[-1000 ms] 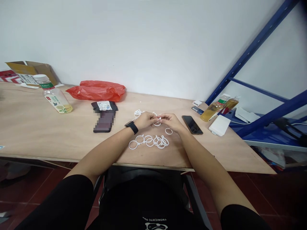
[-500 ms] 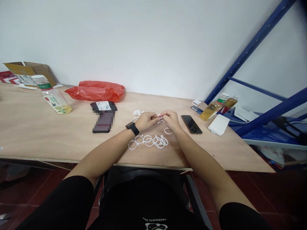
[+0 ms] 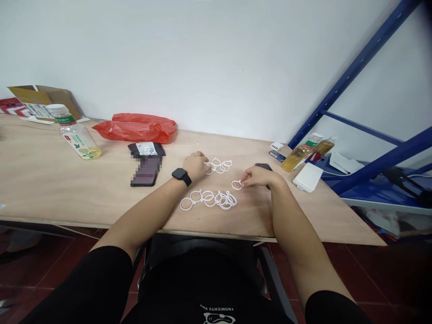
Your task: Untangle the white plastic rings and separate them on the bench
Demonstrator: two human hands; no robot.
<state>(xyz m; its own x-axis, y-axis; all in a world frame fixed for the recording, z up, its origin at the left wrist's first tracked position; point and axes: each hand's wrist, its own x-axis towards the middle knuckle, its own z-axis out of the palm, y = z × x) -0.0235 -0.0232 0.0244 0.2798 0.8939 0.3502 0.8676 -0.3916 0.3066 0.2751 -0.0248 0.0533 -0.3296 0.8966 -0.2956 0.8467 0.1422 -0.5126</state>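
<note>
Small white plastic rings lie on a plywood table (image 3: 50,184). My left hand (image 3: 195,164), with a black watch on the wrist, is closed on the end of a chain of linked rings (image 3: 218,165) that stretches to its right. My right hand (image 3: 258,176) pinches a single loose ring (image 3: 236,185) lying flat on the wood. A second row of linked rings (image 3: 209,199) rests nearer to me, between my forearms, untouched.
A dark wallet with a label (image 3: 146,165) lies left of my hands. A red plastic bag (image 3: 137,128), a drink bottle (image 3: 74,137) and a cardboard box (image 3: 40,101) stand at the back left. A phone, partly hidden, a white power bank (image 3: 308,177), bottles (image 3: 303,151) and a blue rack (image 3: 364,135) are right.
My hands, which worked together on rings at the centre, have parted. The left laid the linked chain on the table; the right dropped down to the loose ring.
</note>
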